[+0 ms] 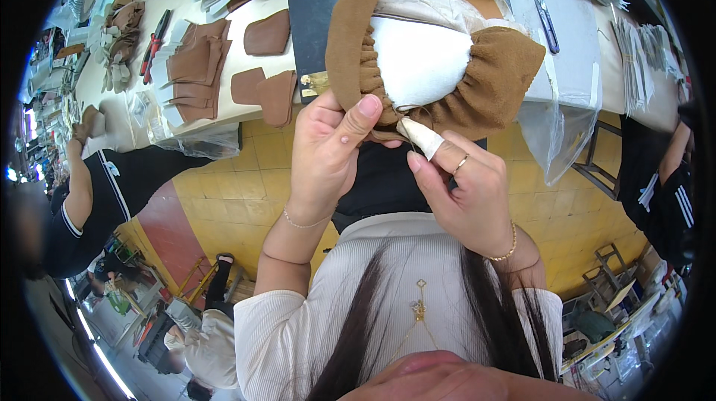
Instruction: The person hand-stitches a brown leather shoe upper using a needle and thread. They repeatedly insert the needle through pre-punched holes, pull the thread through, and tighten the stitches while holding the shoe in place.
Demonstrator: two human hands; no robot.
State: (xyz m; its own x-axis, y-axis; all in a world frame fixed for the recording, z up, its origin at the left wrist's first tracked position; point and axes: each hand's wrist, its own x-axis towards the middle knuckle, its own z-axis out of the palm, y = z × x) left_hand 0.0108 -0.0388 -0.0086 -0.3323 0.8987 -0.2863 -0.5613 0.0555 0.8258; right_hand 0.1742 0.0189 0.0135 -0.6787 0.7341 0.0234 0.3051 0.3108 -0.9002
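A brown suede shoe upper (492, 76), gathered in pleats around a smooth white inner piece (421, 58), is held up in front of me over the table's near edge. My left hand (335, 136) grips its lower left edge, thumb on top and fingers underneath. At the bottom edge, my right hand (462, 185) is closed in a pinch, with white tape (423, 138) wrapped round the index finger. A thin brown thread (419, 111) loops at the gathered edge and runs down to those fingertips. Whether a needle is there I cannot tell.
On the left table lie stacked brown leather pieces (195, 65), loose cut pieces (266, 33) and red-handled pliers (155, 47). Blue thread snips (547, 24) and bundled pale strips (634, 65) lie on the right. A plastic bag (556, 132) hangs off the edge. Other people (97, 192) sit nearby.
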